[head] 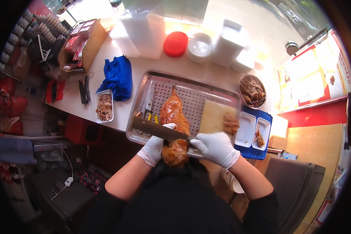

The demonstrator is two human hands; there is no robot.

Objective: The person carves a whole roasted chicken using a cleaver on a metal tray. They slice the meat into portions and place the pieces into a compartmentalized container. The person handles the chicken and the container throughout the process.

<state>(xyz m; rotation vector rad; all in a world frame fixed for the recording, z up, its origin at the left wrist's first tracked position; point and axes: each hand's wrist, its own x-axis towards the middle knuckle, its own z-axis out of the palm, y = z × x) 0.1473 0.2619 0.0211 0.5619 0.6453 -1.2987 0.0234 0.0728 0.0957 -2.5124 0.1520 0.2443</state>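
Observation:
My right hand (216, 147), in a white glove, grips the handle of a broad-bladed knife (158, 129). The blade points left and lies across a browned roast duck (175, 111), nearer its lower end. On the duck's left side my left hand (156, 147), also gloved, holds the bird; the blade covers part of its fingers. The duck rests on a perforated metal tray (193, 84), its near end reaching past the tray's front rim. A second knife (149, 98) and yellow-handled tools (152, 117) lie left of the duck. Beside it on the right is a pale cutting board (212, 115).
Sliced meat (231, 123) sits on the board's right edge. Farther right are a bowl of meat pieces (252, 91) and white trays (245, 128) on a blue cloth. A filled white tray (104, 106) stands left, by a blue towel (117, 77). Stacked containers (228, 41) line the back.

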